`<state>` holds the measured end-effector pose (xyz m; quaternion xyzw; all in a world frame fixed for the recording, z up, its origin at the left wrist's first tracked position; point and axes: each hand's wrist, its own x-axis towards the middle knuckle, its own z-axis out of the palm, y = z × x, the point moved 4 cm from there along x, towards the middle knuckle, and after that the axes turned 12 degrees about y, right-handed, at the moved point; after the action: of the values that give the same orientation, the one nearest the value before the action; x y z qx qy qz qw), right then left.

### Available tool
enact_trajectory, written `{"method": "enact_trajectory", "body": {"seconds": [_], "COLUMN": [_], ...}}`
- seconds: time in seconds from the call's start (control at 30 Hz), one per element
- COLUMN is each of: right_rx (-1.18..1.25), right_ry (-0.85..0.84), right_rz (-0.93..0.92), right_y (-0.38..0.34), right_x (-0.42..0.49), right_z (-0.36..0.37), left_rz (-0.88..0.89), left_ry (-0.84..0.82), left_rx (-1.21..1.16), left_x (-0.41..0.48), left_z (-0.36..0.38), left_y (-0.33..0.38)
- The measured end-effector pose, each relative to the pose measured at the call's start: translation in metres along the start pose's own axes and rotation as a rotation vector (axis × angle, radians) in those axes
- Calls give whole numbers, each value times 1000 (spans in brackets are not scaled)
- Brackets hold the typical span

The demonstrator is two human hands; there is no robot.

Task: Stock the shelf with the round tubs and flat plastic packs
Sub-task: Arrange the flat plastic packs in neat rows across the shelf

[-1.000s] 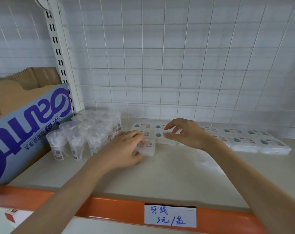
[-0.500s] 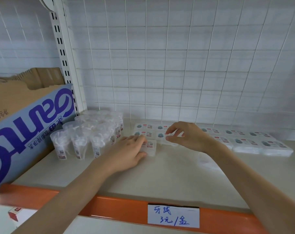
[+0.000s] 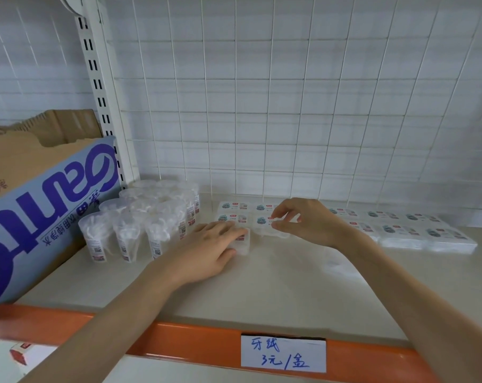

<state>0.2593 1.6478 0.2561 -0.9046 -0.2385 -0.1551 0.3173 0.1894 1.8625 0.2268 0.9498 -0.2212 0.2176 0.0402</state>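
Observation:
Several clear round tubs (image 3: pixel 140 225) stand in a cluster at the back left of the cream shelf (image 3: pixel 275 286). Flat plastic packs (image 3: pixel 416 230) lie in rows along the back, from the middle to the right. My left hand (image 3: pixel 209 250) rests palm down on one flat pack (image 3: pixel 244 241) in front of the rows, its fingers covering most of it. My right hand (image 3: pixel 306 222) pinches the edge of another flat pack (image 3: pixel 264 225) between thumb and fingertips, right beside the first.
A blue and white cardboard carton (image 3: pixel 41 217) lies on its side at the left, touching the tubs' area. A white wire grid (image 3: pixel 289 106) backs the shelf. The orange front rail (image 3: pixel 195 341) carries a handwritten price label (image 3: pixel 283 355).
Both hands have barely shifted; the right hand's fingers have closed a little more onto the pack's edge. The view has drifted slightly.

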Motion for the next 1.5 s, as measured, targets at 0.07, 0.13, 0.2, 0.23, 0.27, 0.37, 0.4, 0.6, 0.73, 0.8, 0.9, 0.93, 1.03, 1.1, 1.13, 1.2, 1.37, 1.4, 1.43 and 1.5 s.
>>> {"method": "enact_trajectory", "body": {"seconds": [0.07, 0.13, 0.2, 0.23, 0.27, 0.37, 0.4, 0.6, 0.73, 0.8, 0.9, 0.93, 1.03, 1.1, 1.13, 1.2, 1.37, 1.4, 1.43, 1.5], "right_rx": [1, -4, -10, -4, 5, 43, 61, 111, 2, -61, -163, -200, -237, -238, -244, -245, -195, -164, -131, -96], "right_ry": [3, -7, -20, -19, -13, 45, 69, 137, 45, -4, -61, -88, -158, -184, -193, -212, -194, -165, -122, -50], "right_rz": [7, 16, 31, 40, 45, 42, 43, 73, 60, 48, 67, 80, 107, 107, 108, 125, 136, 130, 117, 76], "right_y": [0, 1, 1, 2, 1, -1, -1, -4, 0, 7, 22, 27, 38, 40, 41, 41, 32, 28, 23, 11], "right_x": [-1, -2, -3, -4, -4, -4, -4, -8, -19, -30, -53, -60, -78, -84, -86, -86, -74, -69, -63, -49], "right_z": [0, 1, 2, 2, 2, -2, -4, -23, -46, -59, -73, -75, -78, -78, -79, -78, -72, -70, -69, -64], "left_rz": [5, 8, 11, 12, 13, 27, 28, 22, 26, 18, 22, 32, 39, 36, 37, 20, -71, -98, -124, -210], "left_ry": [-5, -10, -11, -6, 1, 10, 2, -4, -15, -2, 60, 77, 116, 125, 141, 165, 164, 178, 198, 218], "left_rx": [5, -3, -12, -18, -26, -41, -43, -39, -41, -53, -81, -83, -158, -211, -226, -266, -474, -509, -519, -564], "left_x": [0, 2, 2, 2, 1, 2, 2, 2, -1, -1, 2, 2, 3, 3, 4, 3, 3, 5, 9, 20], "left_z": [0, 0, 0, 0, 1, 4, 6, 6, 2, -1, -4, -3, -3, -3, -4, -5, -12, -14, -17, -23], "left_y": [0, 1, 1, 1, 0, -6, -7, -7, -4, -2, 1, 1, 6, 8, 8, 9, 13, 14, 15, 19]}}
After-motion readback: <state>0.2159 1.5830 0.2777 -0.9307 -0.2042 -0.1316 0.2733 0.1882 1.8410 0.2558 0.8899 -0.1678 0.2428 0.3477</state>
